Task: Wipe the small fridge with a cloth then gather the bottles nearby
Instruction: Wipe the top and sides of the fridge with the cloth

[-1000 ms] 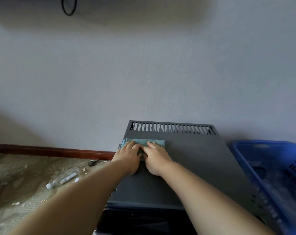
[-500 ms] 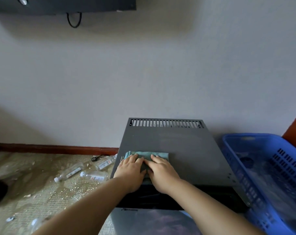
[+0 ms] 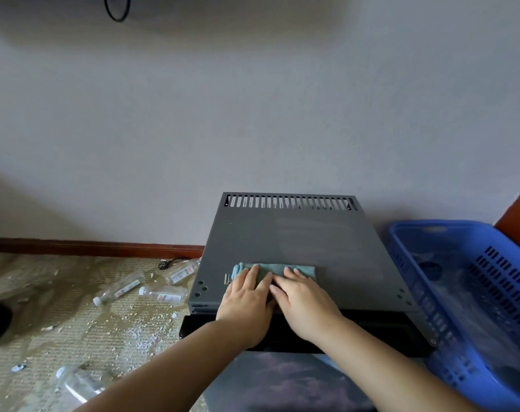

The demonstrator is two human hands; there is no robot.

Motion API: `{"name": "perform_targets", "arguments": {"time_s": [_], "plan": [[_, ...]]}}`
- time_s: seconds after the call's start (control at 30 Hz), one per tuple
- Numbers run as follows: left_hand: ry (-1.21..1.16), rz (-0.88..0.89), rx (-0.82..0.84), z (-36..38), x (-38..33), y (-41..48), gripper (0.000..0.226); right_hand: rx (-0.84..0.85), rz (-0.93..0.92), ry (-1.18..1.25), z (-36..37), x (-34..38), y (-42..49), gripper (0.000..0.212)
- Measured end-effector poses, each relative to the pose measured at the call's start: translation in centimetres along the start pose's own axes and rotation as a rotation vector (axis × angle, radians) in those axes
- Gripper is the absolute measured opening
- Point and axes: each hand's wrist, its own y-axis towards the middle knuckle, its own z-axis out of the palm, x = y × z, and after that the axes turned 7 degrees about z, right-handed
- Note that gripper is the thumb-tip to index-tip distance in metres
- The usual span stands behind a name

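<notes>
1. Teal cloth (image 3: pixel 275 269): folded, on the small fridge (image 3: pixel 297 233), grey top, near the front edge.
2. Left hand (image 3: pixel 247 297), right hand (image 3: pixel 306 298): we note both flat, pressing it.
3. Plastic bottles (image 3: pixel 120 288): lying on the floor (image 3: pixel 74 322), left.

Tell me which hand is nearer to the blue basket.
Right. The right hand rests on the cloth, left of the blue basket; the left hand lies farther left.

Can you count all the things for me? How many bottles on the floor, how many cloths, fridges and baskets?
Bottles: 4
Cloth: 1
Small fridge: 1
Blue basket: 1
Total: 7
</notes>
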Motion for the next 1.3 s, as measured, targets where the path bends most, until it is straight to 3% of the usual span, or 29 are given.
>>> {"name": "perform_targets", "arguments": {"time_s": [0.37, 0.87, 1.3], "plan": [[0.076, 0.032, 0.107, -1.0, 0.8, 10.0, 0.058, 0.040, 0.044, -0.197, -1.7, -2.8, 8.6, 0.047], [0.153, 0.076, 0.016, -1.5, 3.8, 23.1, 0.056, 0.004, 0.053, -0.240, -3.4, -5.8, 21.1, 0.047], [0.167, 0.074, -0.011, -1.7, 4.1, 26.1, 0.054, -0.053, 0.073, -0.221, -3.8, -6.4, 23.3, 0.046]]}}
